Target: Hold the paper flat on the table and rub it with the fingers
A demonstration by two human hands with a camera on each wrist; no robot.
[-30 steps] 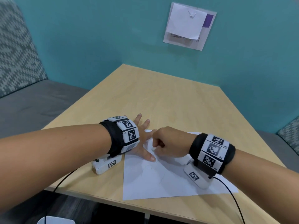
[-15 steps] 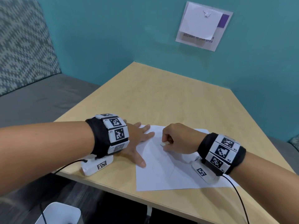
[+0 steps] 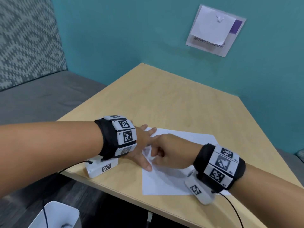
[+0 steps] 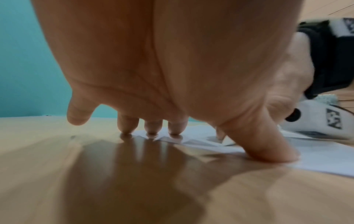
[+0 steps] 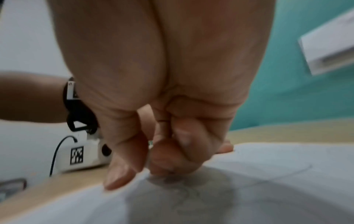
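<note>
I see the paper (image 3: 166, 183) lying low centre in the head view on the table (image 3: 164, 104). My left hand (image 3: 141, 145) spreads flat, fingertips (image 4: 173, 128) and thumb pressing its left edge. My right hand (image 3: 172, 153) is curled, pinching a small white thing (image 3: 152, 157) against the sheet; I cannot tell what.

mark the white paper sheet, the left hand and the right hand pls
white paper sheet (image 3: 166, 183): head view, bare near part.
left hand (image 3: 141, 142): head view, back of hand, flat on sheet edge.
right hand (image 3: 174, 152): head view, knuckles, fingers curled.
</note>
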